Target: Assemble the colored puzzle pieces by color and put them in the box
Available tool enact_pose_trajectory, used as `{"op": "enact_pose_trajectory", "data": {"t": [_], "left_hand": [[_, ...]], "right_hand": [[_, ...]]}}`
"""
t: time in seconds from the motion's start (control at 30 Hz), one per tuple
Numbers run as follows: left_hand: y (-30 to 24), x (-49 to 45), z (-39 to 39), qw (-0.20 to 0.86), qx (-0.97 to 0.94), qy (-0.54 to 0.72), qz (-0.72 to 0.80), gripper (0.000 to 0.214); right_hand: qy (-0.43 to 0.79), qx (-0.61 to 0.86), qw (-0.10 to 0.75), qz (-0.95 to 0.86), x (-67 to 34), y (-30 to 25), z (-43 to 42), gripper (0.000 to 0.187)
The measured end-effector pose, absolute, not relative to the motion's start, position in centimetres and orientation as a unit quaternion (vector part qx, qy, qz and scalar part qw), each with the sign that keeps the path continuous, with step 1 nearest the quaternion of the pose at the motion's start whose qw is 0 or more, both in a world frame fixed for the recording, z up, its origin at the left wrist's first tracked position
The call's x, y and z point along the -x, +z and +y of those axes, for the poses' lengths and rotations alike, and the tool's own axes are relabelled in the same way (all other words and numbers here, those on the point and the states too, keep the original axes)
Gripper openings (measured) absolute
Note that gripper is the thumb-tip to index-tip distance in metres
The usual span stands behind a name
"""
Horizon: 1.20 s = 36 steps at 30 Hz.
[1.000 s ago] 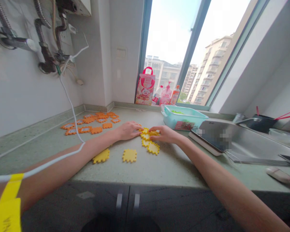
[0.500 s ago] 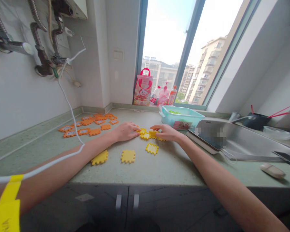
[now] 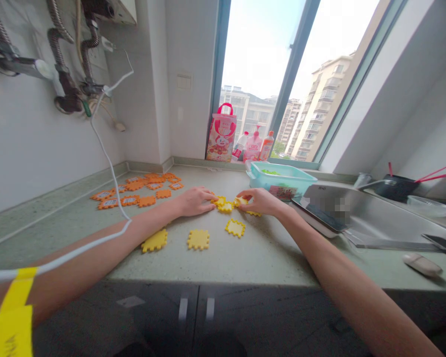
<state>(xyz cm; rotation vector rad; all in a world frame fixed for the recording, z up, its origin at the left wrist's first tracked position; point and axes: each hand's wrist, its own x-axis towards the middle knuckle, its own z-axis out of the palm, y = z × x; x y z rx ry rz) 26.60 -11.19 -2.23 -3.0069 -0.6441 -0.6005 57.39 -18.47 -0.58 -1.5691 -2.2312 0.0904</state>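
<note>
Yellow notched squares, several, on the worktop [image 3: 178,265]; the exact count was not determinable, as fingers covered part of the lot. Left hand [image 3: 196,201]: palm down, fingertips at the near-left edge of a small yellow cluster [image 3: 225,206]; whether it gripped or merely steadied could not be told. Right hand [image 3: 263,201]: thumb and fingers closed about a yellow piece [image 3: 241,202], its outer part hidden by the hand; the edge of another yellow square [image 3: 254,213] showed beneath the palm. Nearer the worktop's front: one pale-centred square [image 3: 235,228], lying apart; one plain square [image 3: 198,239], whole; one further square [image 3: 155,241], partly concealed by the left forearm. Orange pieces [image 3: 147,201], heaped at left, overlapping, their printed labels illegible. Turquoise basin [image 3: 297,184], beyond the right hand, green contents mostly obscured. Flat dark-topped device [image 3: 312,210] beside the sink [image 3: 386,218], its surface pixelated. Yellow tag [image 3: 9,329], cut off at lower left.
</note>
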Motion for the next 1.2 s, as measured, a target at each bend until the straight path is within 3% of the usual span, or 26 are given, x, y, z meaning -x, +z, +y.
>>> {"op": "enact_pose_trajectory", "data": {"t": [0.17, 0.37, 0.67, 0.93, 1.2], "left_hand": [[-1.7, -26.5, -11.8, -0.003, 0.963, -0.179, -0.201, 0.04], [-1.7, -27.1, -12.9, -0.047, 0.966, -0.181, -0.18, 0.042], [-1.4, -27.0, -13.2, -0.021, 0.95, -0.225, -0.217, 0.046], [-1.7, -26.4, -12.4, 0.041, 0.932, -0.123, -0.34, 0.095], [-1.9, -26.1, -12.2, 0.034, 0.931, -0.096, -0.35, 0.102]], "right_hand": [[-0.005, 0.532, 0.268, -0.804, -57.5, 0.1, -18.7, 0.032], [0.047, 0.484, 0.336, -0.806, -54.7, -0.6, -18.8, 0.037], [0.031, 0.477, 0.312, -0.821, -53.1, -1.4, -18.5, 0.032], [0.08, 0.513, 0.213, -0.828, -52.4, -0.7, -19.4, 0.037], [0.034, 0.541, 0.209, -0.814, -52.0, -0.8, -19.4, 0.034]]}}
